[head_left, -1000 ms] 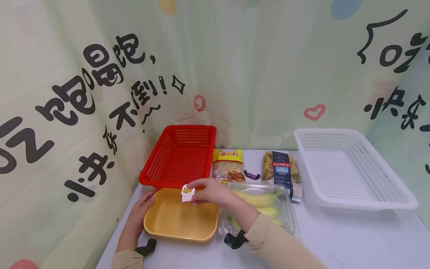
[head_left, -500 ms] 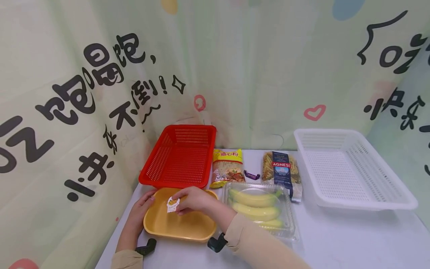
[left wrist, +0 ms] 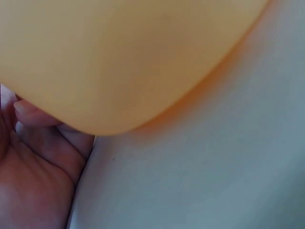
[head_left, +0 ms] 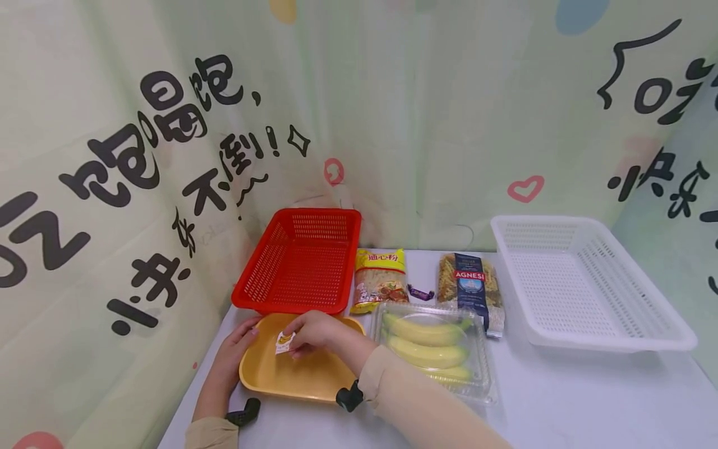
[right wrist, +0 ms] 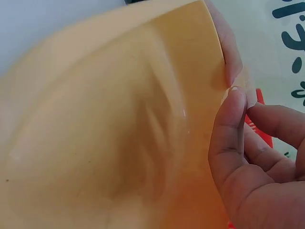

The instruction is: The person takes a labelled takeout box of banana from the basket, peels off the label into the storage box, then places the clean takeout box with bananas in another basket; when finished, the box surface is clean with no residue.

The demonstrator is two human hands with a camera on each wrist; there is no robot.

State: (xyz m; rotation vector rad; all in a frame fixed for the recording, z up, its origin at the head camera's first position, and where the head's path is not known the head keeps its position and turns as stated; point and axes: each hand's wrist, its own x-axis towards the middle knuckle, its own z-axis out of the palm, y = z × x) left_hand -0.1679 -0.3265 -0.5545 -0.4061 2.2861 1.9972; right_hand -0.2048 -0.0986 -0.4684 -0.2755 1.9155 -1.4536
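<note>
My left hand (head_left: 231, 355) holds the left side of the yellow plastic basin (head_left: 303, 390); in the left wrist view its fingers (left wrist: 35, 114) curl at the basin's rim (left wrist: 102, 132). Over the basin's inside, my right hand (head_left: 314, 332) pinches a small white packet (head_left: 285, 343) printed with bananas between thumb and fingers. In the right wrist view the packet (right wrist: 245, 86) shows only in part, blurred at the fingertips. Part of the basin is hidden by the right hand and forearm.
Behind the basin stands a red basket (head_left: 305, 274). To the right are a clear box of bananas (head_left: 429, 350), a macaroni bag (head_left: 381, 280), a small purple wrapped candy (head_left: 421, 292) and an AGNESI pasta bag (head_left: 470, 287). A white basket (head_left: 583, 293) stands at the far right.
My right hand has moved left and slightly down with the packet, over the basin, uncovering the box of bananas. The left hand has stayed at the basin's left side.
</note>
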